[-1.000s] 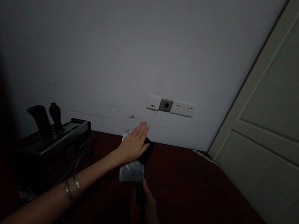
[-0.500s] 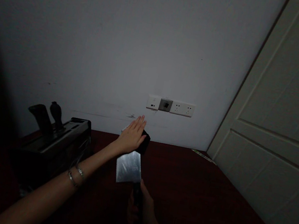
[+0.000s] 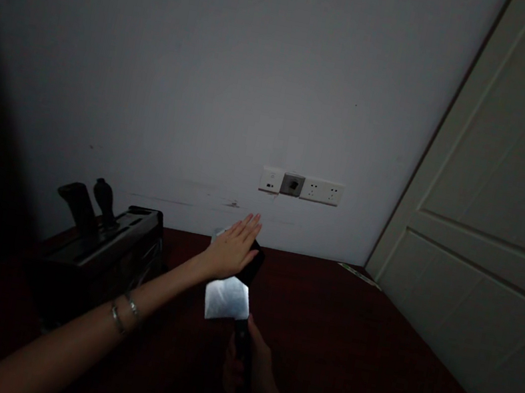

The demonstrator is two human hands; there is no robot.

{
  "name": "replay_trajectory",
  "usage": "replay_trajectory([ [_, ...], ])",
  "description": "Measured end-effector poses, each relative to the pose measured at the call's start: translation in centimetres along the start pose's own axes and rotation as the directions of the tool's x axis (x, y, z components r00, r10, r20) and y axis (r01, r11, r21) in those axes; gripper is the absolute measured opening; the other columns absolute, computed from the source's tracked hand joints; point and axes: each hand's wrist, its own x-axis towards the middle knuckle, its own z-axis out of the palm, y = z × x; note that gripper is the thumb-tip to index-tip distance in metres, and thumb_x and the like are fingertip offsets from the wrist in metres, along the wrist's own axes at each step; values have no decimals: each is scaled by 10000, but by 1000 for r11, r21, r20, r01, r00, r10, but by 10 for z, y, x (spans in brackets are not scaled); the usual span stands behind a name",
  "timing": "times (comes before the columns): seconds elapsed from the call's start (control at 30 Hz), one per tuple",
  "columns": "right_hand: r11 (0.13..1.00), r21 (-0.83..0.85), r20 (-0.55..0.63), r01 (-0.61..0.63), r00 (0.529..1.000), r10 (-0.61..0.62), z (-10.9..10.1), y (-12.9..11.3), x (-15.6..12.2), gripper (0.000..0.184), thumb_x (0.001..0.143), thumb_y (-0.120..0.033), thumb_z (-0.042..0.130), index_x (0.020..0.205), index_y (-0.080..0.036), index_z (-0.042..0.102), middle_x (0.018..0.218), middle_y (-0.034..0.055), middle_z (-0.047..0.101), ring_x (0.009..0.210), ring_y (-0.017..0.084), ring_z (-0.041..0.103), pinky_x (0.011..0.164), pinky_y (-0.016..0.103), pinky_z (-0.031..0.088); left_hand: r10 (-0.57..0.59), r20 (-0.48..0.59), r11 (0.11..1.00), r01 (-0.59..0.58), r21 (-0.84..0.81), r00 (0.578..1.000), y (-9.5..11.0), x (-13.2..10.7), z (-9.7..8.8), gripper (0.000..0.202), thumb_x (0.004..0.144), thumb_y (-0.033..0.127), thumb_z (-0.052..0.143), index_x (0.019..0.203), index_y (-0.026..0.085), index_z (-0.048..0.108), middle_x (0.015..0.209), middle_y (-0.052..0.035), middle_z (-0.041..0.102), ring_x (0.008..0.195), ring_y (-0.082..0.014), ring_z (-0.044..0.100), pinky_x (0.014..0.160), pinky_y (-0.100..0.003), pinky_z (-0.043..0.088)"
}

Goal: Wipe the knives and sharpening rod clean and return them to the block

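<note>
- The person's right hand is closed around the dark riveted handle of a broad-bladed silver metal cleaver, fingers wrapped about it and thumb along its side
- The cleaver's blade lies ahead of this grip and slightly to its left, its face catching a bright light, its far part covered
- The person's left hand is beyond the right-hand grip, laid flat with the fingers straight and side by side, over the blade's far part
- A black flat piece, of a material too dark to tell, shows under the left hand and juts out on its thumb side
- Two silver metal bracelets circle the left forearm, left of the grip
- Well to the left of the grip stands a black slotted knife block, two dark handles rising from it
- Under and around the grip spreads a dark red-brown table
- Beyond the grip, a row of white and grey wall sockets is set in a pale wall
- Far right of the grip is a pale panelled door
</note>
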Motion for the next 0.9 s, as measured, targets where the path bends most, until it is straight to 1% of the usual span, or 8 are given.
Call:
replay_trajectory([
  [0.1, 1000, 11, 27, -21, 999, 21, -1, -4, 0, 609, 767, -682, 299, 446, -182, 430, 297, -72, 291, 222, 56, 218, 245, 193, 218, -15, -10, 1000, 15, 13, 1000, -6, 5, -2, 555, 887, 320, 333, 1354, 54, 192, 1458, -168, 81, 1343, -240, -1, 1076, -403, 155],
  [0.2, 999, 50, 54, 11, 998, -13, -5, -13, -2, 617, 778, -669, 292, 442, -175, 445, 295, -68, 292, 222, 56, 220, 253, 194, 221, 101, 30, 995, -101, -5, 994, 14, -8, -5, 581, 884, 359, 340, 1363, 75, 175, 1463, -149, 65, 1342, -235, -19, 1081, -397, 141],
  [0.27, 997, 69, 26, 29, 999, -31, -8, -17, -3, 620, 784, -654, 294, 443, -165, 468, 293, -65, 291, 224, 56, 220, 258, 196, 221, 174, 66, 985, -173, -25, 983, 31, -20, -6, 620, 876, 401, 350, 1371, 82, 158, 1466, -139, 54, 1342, -236, -22, 1084, -387, 138],
  [0.33, 996, 77, -13, 34, 999, -33, -9, -18, -4, 625, 789, -641, 293, 446, -155, 484, 293, -65, 284, 226, 54, 218, 261, 195, 217, 221, 93, 975, -218, -41, 971, 39, -28, -7, 655, 867, 432, 362, 1377, 82, 146, 1467, -134, 46, 1343, -237, -17, 1086, -375, 137],
  [0.4, 996, 82, -6, 41, 999, -41, -9, -17, -5, 625, 795, -636, 288, 443, -156, 480, 296, -66, 279, 229, 55, 219, 261, 194, 216, 222, 97, 975, -218, -43, 970, 36, -27, -9, 658, 868, 439, 362, 1378, 84, 146, 1468, -130, 51, 1344, -233, -10, 1087, -367, 140],
  [0.57, 995, 83, 111, 55, 992, -64, -5, -19, -7, 597, 783, -647, 329, 458, -166, 469, 309, -69, 296, 234, 54, 221, 266, 194, 227, 86, 65, 996, -86, 0, 994, 12, -13, -12, 605, 890, 386, 333, 1372, 65, 157, 1462, -149, 73, 1342, -242, -17, 1087, -392, 126],
  [0.77, 993, 100, 38, 55, 998, -59, -11, -31, -9, 640, 793, -653, 273, 432, -161, 466, 297, -62, 279, 231, 57, 228, 268, 196, 217, 237, 115, 971, -232, -48, 965, 31, -33, -9, 675, 864, 442, 372, 1385, 90, 126, 1469, -128, 50, 1344, -231, -10, 1089, -360, 128],
  [0.9, 989, 149, 150, 20, 988, -43, -8, -25, -9, 621, 795, -648, 278, 428, -174, 442, 303, -66, 274, 232, 58, 207, 264, 201, 208, 151, 108, 988, -151, -12, 983, 15, -26, -6, 629, 888, 400, 336, 1381, 71, 127, 1465, -142, 73, 1344, -229, -6, 1086, -359, 135],
])
